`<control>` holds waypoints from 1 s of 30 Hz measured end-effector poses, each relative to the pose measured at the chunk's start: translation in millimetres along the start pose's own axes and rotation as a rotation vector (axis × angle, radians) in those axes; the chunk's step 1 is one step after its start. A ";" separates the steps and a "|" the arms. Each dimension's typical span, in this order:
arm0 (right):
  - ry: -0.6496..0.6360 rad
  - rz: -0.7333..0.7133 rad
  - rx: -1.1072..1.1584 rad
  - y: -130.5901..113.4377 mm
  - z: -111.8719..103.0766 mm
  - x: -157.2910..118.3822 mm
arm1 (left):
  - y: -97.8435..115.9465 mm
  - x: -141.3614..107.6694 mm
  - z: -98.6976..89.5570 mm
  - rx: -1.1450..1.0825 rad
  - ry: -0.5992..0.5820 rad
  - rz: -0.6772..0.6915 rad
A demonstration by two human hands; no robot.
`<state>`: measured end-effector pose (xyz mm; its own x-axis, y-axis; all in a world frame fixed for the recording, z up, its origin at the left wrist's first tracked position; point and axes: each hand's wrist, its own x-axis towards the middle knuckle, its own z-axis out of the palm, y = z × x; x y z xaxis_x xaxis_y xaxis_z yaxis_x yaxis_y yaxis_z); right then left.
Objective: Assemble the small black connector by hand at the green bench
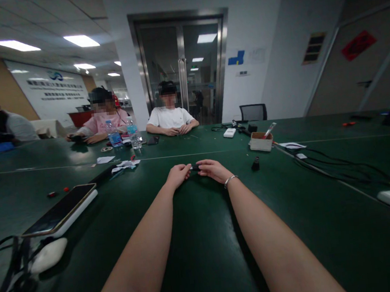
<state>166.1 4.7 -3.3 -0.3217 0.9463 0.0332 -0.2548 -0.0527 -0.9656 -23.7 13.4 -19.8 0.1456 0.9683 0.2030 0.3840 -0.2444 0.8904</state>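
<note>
Over the counter, the left hand and right hand pinch the ends of a small black object between their fingers; it looks light, stiff, best held there.

Small, narrow black object, hard-looking, with pale tip at its left end – material too small to tell. Lies crosswise, roughly level, long axis running left to right. Pinched from both sides: pale end at fingers of left hand, black end in fingers of right hand. Both ends partly hidden. Held at green tabletop – touching or just above, cannot tell.
</note>
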 end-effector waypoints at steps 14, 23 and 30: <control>0.013 0.010 0.015 -0.4 0.4 1.1 | 10.9 -6.0 1.9 -0.104 0.022 -0.023; 0.020 0.016 0.026 -1.0 0.3 0.9 | 13.0 -8.3 -0.7 -0.131 0.013 0.033; 0.018 0.016 0.014 -0.3 -0.7 1.5 | 16.8 -8.4 -1.0 -0.160 0.029 -0.025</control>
<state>166.3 6.4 -3.2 -0.3092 0.9509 0.0131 -0.2628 -0.0722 -0.9622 -19.4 1.3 -6.2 0.1109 0.9757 0.1891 0.2368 -0.2108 0.9484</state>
